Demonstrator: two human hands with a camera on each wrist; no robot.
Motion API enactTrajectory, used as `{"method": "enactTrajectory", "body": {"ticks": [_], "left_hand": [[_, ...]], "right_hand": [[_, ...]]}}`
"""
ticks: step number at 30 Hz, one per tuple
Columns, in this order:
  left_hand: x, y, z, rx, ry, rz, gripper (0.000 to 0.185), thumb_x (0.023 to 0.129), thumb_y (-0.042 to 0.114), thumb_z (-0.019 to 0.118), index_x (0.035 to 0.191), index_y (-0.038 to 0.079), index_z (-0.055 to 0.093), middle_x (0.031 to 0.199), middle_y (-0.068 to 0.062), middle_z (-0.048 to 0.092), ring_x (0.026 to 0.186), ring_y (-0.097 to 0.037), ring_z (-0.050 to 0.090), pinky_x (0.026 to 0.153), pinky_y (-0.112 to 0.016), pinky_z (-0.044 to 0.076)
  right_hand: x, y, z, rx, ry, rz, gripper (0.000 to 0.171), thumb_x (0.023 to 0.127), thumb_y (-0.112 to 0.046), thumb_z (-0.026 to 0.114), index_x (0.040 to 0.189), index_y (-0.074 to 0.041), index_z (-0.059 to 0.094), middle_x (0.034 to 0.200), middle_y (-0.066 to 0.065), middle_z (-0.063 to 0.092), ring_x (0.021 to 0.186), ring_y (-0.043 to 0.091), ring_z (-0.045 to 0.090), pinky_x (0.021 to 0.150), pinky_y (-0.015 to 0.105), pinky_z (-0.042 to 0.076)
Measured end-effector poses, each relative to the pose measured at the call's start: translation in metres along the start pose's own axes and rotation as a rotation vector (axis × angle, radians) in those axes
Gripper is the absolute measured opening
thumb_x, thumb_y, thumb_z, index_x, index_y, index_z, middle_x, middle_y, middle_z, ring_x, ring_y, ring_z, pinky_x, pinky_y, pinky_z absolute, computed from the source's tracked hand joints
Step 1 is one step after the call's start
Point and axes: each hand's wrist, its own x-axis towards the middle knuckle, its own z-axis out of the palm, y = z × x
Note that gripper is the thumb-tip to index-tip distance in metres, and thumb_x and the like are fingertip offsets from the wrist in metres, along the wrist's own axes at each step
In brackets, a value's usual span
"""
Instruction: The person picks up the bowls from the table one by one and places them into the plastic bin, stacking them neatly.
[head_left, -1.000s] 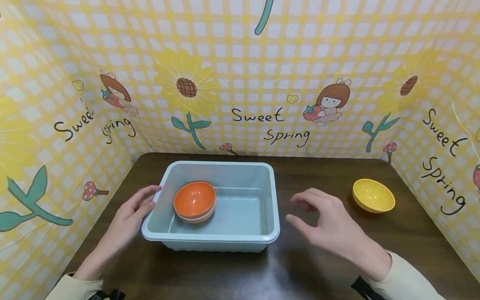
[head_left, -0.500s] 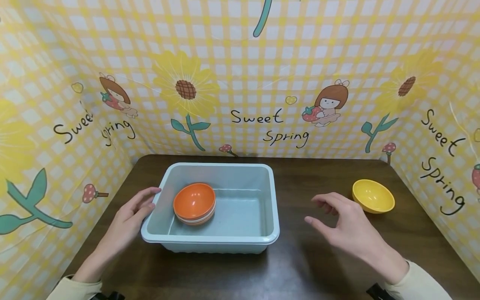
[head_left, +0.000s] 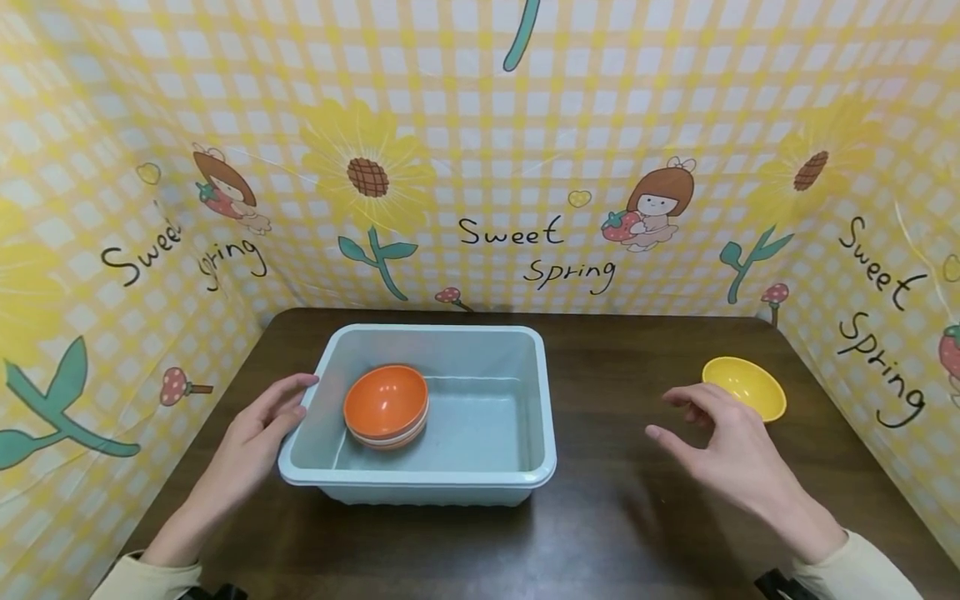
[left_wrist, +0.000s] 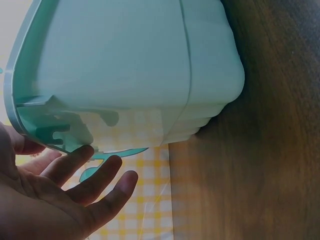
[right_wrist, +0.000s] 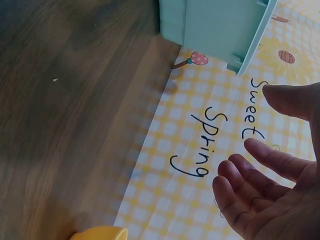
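Right hand [head_left: 731, 450] hovering above the dark wooden counter [head_left: 622, 517], fingers loosely spread and slightly bent, grip wide and holding nothing. Just beyond the fingertips, at the counter's far right: a yellow bowl [head_left: 748, 387], upright, partly hidden behind the hand, apart from it as far as can be told. Same bowl showing only as a yellow rim [right_wrist: 100, 233] at the bottom edge of the right wrist view, with spread fingers [right_wrist: 270, 155] above the counter.

Left hand [head_left: 251, 437] resting against the left rim of a pale teal tub [head_left: 480, 479], fingers nearly straight, grip relaxed and clasping nothing; fingers [left_wrist: 82, 182] lying beside the tub's outer wall [left_wrist: 135, 65] in the left wrist view. Inside the tub, in its left half: an orange bowl [head_left: 385, 402] nested atop other bowls, only rims visible. Around the counter on three sides: a yellow checked backdrop [head_left: 517, 150] printed with sunflowers and "Sweet Spring".
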Motion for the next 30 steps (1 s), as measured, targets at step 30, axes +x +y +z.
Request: {"method": "enactTrajectory", "body": {"ticks": [30], "left_hand": [[0.001,0.002,0.0,0.004,-0.013,-0.035,0.041,0.114,0.021,0.046,0.154,0.008,0.048,0.152,-0.026,0.052,0.117,0.013,0.052,0.08,-0.021,0.053]], "right_hand": [[-0.003,0.051,-0.015,-0.071,-0.038,0.149,0.058,0.082,-0.036,0.092,0.122,0.0,0.069,0.112,0.021,0.072,0.092,0.037,0.069,0.076,0.05,0.051]]}}
